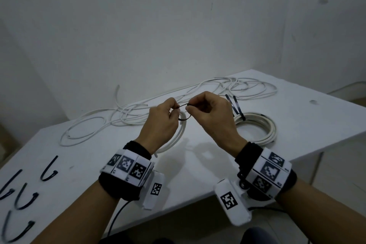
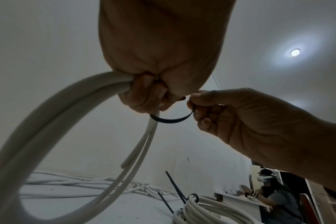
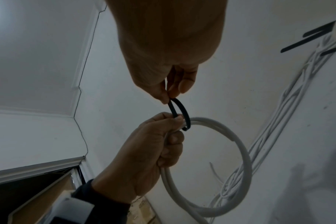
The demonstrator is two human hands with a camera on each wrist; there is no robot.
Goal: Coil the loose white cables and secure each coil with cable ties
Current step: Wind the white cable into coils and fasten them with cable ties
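A small coil of white cable [image 1: 181, 131] is gripped in the curled fingers of the left hand [image 1: 160, 123] and held above the white counter [image 1: 198, 164], near its centre. A black cable tie [image 1: 185, 118] is looped round the strands of this coil just beside the left fingers; in the right wrist view the loop [image 3: 180, 112] is seen to pass round the coil at the coil's 11 o'clock. The free end of the tie is pinched between thumb and forefinger of the right hand [image 1: 213, 117], at 3 o'clock of the left hand. In the left wrist view the tie [image 2: 171, 120] is seen curving from the left fingers to the right hand [image 2: 249, 125].

A larger coil [image 1: 257, 128], already bound with black ties [image 1: 236, 109], lies on the counter at 3 o'clock of the hands. Loose white cables [image 1: 138, 113] are spread across the counter from 10 to 1 o'clock. Spare black ties [image 1: 48, 170], bent into U shapes, lie at 8 o'clock near the counter's edge. Marker-printed bands [image 1: 128, 166] are worn on both wrists.
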